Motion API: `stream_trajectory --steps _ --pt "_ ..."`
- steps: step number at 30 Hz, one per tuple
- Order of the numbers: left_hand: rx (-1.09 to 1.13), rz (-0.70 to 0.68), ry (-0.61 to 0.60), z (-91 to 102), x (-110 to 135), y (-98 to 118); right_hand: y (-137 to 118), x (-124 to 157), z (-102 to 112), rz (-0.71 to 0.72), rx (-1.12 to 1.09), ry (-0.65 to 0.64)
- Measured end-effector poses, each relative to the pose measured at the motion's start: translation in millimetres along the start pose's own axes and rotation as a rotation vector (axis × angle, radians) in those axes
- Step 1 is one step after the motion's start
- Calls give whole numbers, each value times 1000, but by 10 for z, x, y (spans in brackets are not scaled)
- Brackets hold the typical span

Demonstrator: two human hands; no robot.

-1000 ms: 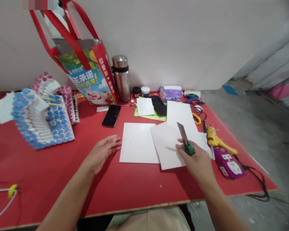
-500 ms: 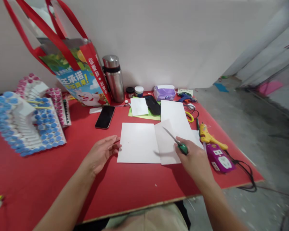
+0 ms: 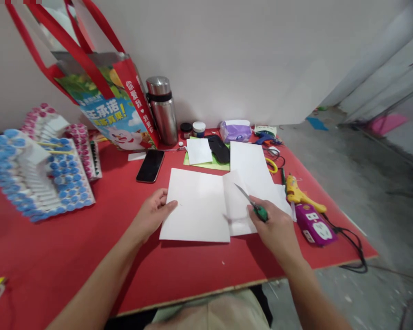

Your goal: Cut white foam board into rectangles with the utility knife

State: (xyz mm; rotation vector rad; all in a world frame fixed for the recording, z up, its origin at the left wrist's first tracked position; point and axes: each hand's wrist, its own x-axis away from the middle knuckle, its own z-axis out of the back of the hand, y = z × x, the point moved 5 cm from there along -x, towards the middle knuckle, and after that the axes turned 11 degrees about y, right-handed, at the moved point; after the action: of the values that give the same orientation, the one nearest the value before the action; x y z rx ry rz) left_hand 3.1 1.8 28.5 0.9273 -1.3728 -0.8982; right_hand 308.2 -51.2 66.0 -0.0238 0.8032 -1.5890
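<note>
My left hand pinches the left edge of a white sheet of stiff paper, thumb on top and fingers beneath. That edge is raised off the red table, and the sheet tilts. In my right hand are what look like scissors with a green handle, the pointed blade aimed up and to the left. Beneath the blade is a second white piece of paper, slightly bent. It overlaps a longer white sheet behind it.
On the red table stand a shopping bag, a steel flask and a blue-and-white paper model. A phone lies left of centre. At right are a yellow glue gun, a purple socket block and cables.
My left hand has gone from beside the sheet to gripping its left edge, which is now lifted and nearer to me. The right hand with the scissors has barely moved.
</note>
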Motion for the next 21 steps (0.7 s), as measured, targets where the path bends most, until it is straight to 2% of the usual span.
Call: stream_trajectory --steps 5,8,11,13,16,18,21 --pt "49 -60 136 163 -23 -62 22 -1 -13 -67 -27 36" --pt "-20 -25 213 317 -13 -120 76 -30 14 -123 -32 61" --pt "-149 -19 233 413 58 -146 124 -59 57 -189 -36 62" --pt "-329 -82 279 466 124 -137 126 -66 73 -253 -65 57" --pt "-568 -256 404 536 204 -93 52 -50 -4 -356 -187 1" --pt "-563 -378 423 547 211 -70 -53 -31 -138 -399 -283 -90" --pt "-499 -482 365 517 147 -66 -264 -33 -366 -372 -347 -224"
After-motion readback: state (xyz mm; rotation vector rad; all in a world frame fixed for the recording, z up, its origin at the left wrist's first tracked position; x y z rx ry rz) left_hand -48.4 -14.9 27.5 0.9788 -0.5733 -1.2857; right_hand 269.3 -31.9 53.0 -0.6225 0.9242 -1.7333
